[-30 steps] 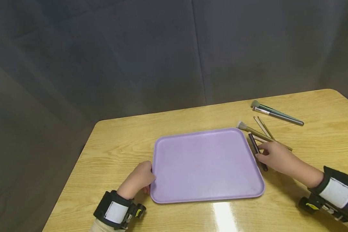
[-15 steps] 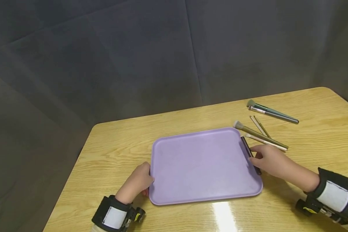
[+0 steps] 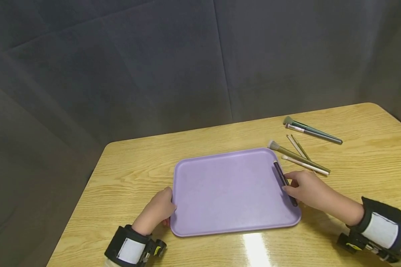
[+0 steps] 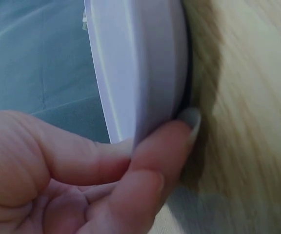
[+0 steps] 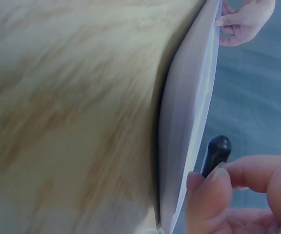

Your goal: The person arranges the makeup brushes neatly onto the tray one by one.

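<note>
A purple rectangular tray (image 3: 227, 193) lies on the wooden table. My left hand (image 3: 157, 207) pinches its left side; in the left wrist view, thumb and fingers meet around the tray rim (image 4: 160, 63). At the opposite side, my right hand (image 3: 309, 187) holds a slim dark makeup brush (image 3: 278, 171) between thumb and fingers. This brush slants along the inside of the tray's right rim in the head view. Its rounded handle end (image 5: 219, 146) sticks out past the fingertips in the right wrist view.
Right of the tray, a gold-handled brush (image 3: 297, 155) and a white-handled brush (image 3: 307, 164) lie beside two thin brushes (image 3: 295, 144). Farther back are a green brush (image 3: 310, 127) and a grey-handled brush (image 3: 320, 135). A dark curtain (image 3: 173, 66) hangs behind the table.
My right hand has carried the dark brush leftward, from beside the tray to over its right edge. The white-handled brush it partly covered now shows fully. My left hand keeps its grip.
</note>
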A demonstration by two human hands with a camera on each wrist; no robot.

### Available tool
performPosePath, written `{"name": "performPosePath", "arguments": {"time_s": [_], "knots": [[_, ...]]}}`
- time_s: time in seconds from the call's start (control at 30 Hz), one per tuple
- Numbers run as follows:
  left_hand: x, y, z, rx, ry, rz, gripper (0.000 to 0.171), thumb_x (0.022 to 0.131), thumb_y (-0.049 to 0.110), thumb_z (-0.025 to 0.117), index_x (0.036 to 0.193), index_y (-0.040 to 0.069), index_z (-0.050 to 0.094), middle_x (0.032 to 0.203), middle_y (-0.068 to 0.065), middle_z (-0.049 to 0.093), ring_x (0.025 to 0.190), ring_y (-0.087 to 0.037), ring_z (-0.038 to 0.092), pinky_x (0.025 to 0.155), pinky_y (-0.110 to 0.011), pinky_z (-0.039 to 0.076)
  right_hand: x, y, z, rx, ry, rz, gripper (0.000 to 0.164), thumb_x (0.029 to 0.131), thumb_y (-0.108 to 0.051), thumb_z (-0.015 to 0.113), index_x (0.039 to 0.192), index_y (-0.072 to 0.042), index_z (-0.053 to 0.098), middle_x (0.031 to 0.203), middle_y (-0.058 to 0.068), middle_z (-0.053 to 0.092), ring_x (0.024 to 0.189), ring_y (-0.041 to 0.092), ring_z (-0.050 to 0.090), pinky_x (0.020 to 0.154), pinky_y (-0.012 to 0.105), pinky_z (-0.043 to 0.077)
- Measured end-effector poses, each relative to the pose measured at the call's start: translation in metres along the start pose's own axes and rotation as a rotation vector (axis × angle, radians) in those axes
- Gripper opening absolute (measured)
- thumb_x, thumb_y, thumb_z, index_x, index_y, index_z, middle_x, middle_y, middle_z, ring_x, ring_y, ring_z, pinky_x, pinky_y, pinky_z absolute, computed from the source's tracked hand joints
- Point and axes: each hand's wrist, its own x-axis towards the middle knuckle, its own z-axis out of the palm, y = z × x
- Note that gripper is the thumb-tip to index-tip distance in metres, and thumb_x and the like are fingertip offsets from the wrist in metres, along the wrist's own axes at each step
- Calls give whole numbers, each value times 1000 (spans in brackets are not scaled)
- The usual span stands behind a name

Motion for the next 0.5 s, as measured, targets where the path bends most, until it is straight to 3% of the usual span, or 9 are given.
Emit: {"name": "performPosePath", "arguments": {"time_s": [0.37, 0.5], "knots": [[0, 1, 0, 10, -6, 0, 9, 83, -4, 50, 91, -9, 46, 61, -13, 49, 36, -18, 49, 36, -28, 40, 0, 2, 10, 47, -35, 34, 34, 79, -6, 60, 105, 16, 52, 59, 1, 50, 42, 14, 46, 36, 30, 41], [0, 0, 1, 11, 1, 9, 12, 83, -4, 50, 93, -10, 46, 62, -13, 49, 35, -17, 48, 35, -29, 40, 1, -3, 11, 44, -61, 82, 35, 80, -7, 60, 106, 15, 52, 61, 1, 50, 43, 15, 47, 37, 31, 42]]}}
